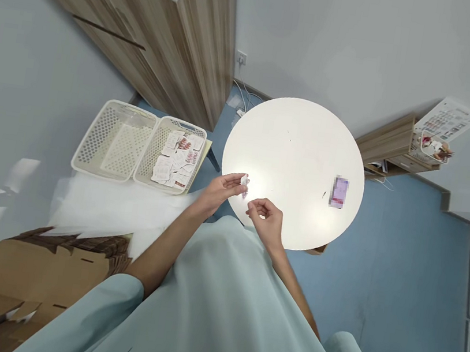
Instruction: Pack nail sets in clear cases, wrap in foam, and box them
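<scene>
My left hand (220, 193) pinches a small white packet with pinkish print (245, 187) between thumb and fingers, above the near left edge of the round white table (300, 144). Just right of the packet and apart from it, my right hand (267, 220) has its fingers curled and thumb pressed in. Whether anything is between those fingertips is too small to see. On the table's right side lies a blurred purple pack (339, 192).
Left of the table stand two white plastic baskets; the right basket (141, 177) holds several white printed packets (179, 159), the left basket (83, 149) a clear container. Flattened cardboard boxes (42, 271) lie below. A wooden cabinet (202, 37) and low shelf (391, 137) flank the table.
</scene>
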The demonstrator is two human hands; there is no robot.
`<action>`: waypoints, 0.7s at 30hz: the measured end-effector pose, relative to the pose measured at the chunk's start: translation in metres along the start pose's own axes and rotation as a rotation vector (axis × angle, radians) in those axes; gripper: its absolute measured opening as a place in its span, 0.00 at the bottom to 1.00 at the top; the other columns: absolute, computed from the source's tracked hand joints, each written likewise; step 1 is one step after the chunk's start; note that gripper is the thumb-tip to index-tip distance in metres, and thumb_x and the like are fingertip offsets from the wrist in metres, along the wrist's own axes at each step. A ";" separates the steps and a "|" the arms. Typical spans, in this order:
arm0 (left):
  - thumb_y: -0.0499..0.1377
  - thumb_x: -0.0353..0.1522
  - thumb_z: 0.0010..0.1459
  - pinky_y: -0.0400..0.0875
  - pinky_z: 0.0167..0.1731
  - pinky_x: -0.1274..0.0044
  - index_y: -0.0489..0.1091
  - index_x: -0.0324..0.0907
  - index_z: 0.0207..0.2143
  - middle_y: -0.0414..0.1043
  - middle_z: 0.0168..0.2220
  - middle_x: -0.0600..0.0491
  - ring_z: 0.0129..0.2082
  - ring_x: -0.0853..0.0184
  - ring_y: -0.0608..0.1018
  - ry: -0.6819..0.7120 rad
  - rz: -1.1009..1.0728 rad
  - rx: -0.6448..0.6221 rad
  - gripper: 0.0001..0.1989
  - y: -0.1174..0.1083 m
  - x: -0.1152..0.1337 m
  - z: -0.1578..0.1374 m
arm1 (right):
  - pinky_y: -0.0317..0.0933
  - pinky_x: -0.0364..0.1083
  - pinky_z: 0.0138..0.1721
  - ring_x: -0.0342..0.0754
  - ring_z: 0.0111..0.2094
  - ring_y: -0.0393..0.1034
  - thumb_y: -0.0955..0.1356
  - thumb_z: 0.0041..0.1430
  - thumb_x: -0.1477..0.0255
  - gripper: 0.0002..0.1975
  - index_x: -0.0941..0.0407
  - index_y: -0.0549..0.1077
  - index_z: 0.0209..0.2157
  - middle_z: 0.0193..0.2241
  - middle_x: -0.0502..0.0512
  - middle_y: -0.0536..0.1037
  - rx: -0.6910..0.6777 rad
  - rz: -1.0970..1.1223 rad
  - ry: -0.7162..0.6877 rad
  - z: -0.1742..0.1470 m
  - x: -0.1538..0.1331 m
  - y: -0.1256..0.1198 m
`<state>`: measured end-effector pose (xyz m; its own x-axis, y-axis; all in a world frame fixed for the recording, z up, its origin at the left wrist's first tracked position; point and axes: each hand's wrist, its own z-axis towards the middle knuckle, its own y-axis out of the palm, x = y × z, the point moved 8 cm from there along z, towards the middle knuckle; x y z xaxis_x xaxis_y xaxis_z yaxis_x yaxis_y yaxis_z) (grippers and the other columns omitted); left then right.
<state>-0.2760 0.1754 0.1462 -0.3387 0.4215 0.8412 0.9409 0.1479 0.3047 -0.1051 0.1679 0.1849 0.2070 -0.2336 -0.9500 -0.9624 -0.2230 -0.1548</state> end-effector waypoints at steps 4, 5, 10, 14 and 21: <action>0.78 0.47 0.45 0.71 0.59 0.63 0.77 0.39 0.56 0.79 0.55 0.40 0.57 0.53 0.78 0.028 0.031 0.084 0.39 -0.003 0.000 0.001 | 0.73 0.48 0.39 0.48 0.32 0.75 0.72 0.62 0.62 0.07 0.50 0.79 0.36 0.33 0.51 0.80 -0.006 -0.159 -0.172 -0.006 -0.017 0.010; 0.78 0.47 0.44 0.71 0.59 0.63 0.77 0.40 0.56 0.78 0.56 0.40 0.57 0.53 0.78 0.032 0.040 0.089 0.39 -0.002 0.000 0.000 | 0.72 0.48 0.39 0.48 0.32 0.75 0.72 0.62 0.63 0.06 0.50 0.79 0.36 0.33 0.51 0.80 0.003 -0.192 -0.191 -0.005 -0.017 0.011; 0.77 0.45 0.45 0.73 0.57 0.64 0.76 0.40 0.57 0.77 0.59 0.40 0.56 0.53 0.78 0.053 0.097 0.105 0.38 0.003 0.001 -0.002 | 0.71 0.49 0.41 0.48 0.33 0.73 0.68 0.64 0.66 0.05 0.50 0.77 0.35 0.33 0.52 0.78 0.072 -0.317 -0.223 -0.005 -0.010 0.013; 0.75 0.48 0.47 0.75 0.51 0.67 0.78 0.41 0.54 0.79 0.55 0.42 0.54 0.54 0.79 0.086 0.138 0.150 0.34 -0.002 0.006 -0.006 | 0.72 0.50 0.42 0.49 0.34 0.74 0.70 0.62 0.63 0.07 0.50 0.76 0.33 0.33 0.53 0.79 0.140 -0.246 -0.151 -0.004 -0.005 -0.002; 0.75 0.49 0.47 0.71 0.33 0.72 0.80 0.40 0.41 0.81 0.36 0.47 0.35 0.62 0.78 0.070 0.194 0.183 0.26 -0.014 0.019 -0.012 | 0.74 0.50 0.36 0.50 0.28 0.78 0.75 0.56 0.59 0.12 0.54 0.77 0.31 0.24 0.51 0.79 0.041 0.153 0.148 0.005 0.021 -0.012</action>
<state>-0.2953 0.1709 0.1634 -0.1450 0.3957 0.9069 0.9712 0.2322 0.0540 -0.0899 0.1701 0.1659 0.0787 -0.3992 -0.9135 -0.9903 -0.1364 -0.0258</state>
